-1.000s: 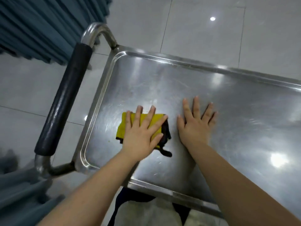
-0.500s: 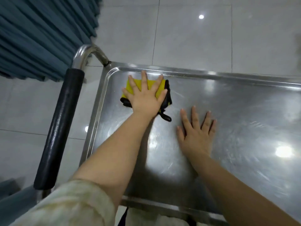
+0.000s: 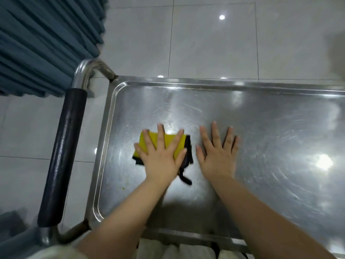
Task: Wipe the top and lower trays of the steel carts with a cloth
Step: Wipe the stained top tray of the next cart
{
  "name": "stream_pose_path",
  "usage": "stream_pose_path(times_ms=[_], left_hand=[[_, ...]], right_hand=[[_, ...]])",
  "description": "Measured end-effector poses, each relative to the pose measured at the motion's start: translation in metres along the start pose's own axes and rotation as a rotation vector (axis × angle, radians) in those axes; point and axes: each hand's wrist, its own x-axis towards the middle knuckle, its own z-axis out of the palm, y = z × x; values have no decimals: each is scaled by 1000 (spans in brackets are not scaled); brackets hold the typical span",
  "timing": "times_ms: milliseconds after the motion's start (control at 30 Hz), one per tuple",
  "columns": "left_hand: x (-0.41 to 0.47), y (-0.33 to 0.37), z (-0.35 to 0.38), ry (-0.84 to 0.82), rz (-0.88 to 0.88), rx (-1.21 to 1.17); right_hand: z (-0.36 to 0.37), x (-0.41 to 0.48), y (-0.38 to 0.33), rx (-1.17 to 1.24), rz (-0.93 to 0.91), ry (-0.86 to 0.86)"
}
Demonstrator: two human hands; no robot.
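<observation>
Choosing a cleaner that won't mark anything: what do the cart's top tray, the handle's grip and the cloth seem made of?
Top tray: apparently stainless steel, glossy; it mirrors lights and shows fine swirl scratches.
Handle grip: probably rubber or foam; black, with only a dull sheen.
Cloth: soft fabric, yellow with dark edging, possibly microfibre.

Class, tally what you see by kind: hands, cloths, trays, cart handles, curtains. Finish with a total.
Hands: 2, left hand and right hand
Cloths: 1, yellow cloth
Trays: 1, steel tray
Handles: 1, cart handle
Curtains: 1, blue curtain
Total: 6
</observation>
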Motion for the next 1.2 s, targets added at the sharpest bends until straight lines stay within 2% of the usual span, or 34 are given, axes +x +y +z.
stream_pose_path(times_ms=[67, 200, 300, 367, 400, 533, 600, 633, 700, 800, 867, 933, 1000, 1100, 1167, 1200], left_hand=[[68, 9, -11, 37, -49, -30], [164, 47, -33, -29, -163, -88], [170, 65, -37, -56, -48, -38], [165, 44, -38, -82, 32, -17], [166, 22, -40, -82, 8, -19], [164, -67, -53, -56, -348, -24], [164, -69, -54, -27, -494, -45], [166, -55, -53, -14, -512, -61], [172, -9, -50, -25, -413, -96], [166, 62, -38, -77, -62, -46], [159, 71, -33, -103, 108, -5], [160, 41, -37, -85, 150, 5], [164, -10, -43, -58, 37, -3], [162, -62, -50, -33, -266, -50], [151, -49, -46, -4, -370, -64], [143, -31, -42, -20, -349, -64]], right_hand=[[0, 2, 0, 3, 10, 11], [-2, 6, 4, 0, 33, -14], [-6, 10, 7, 21, 44, -1], [-7, 10, 8, 32, 38, 15], [-6, 10, 8, 36, 28, 16], [-5, 7, 5, 47, 11, 5], [-4, 3, 3, 38, 14, -5], [-3, 2, 2, 32, 13, -5], [-2, 2, 2, 33, 21, 6], [-3, 7, 7, 39, 38, 23], [-2, 8, 9, 39, 34, 25], [-3, 8, 8, 50, 28, 44], [-5, 7, 7, 49, 15, 17], [-6, 6, 5, 50, 7, -17], [-5, 6, 5, 37, 10, -22], [-5, 6, 5, 30, 9, -20]])
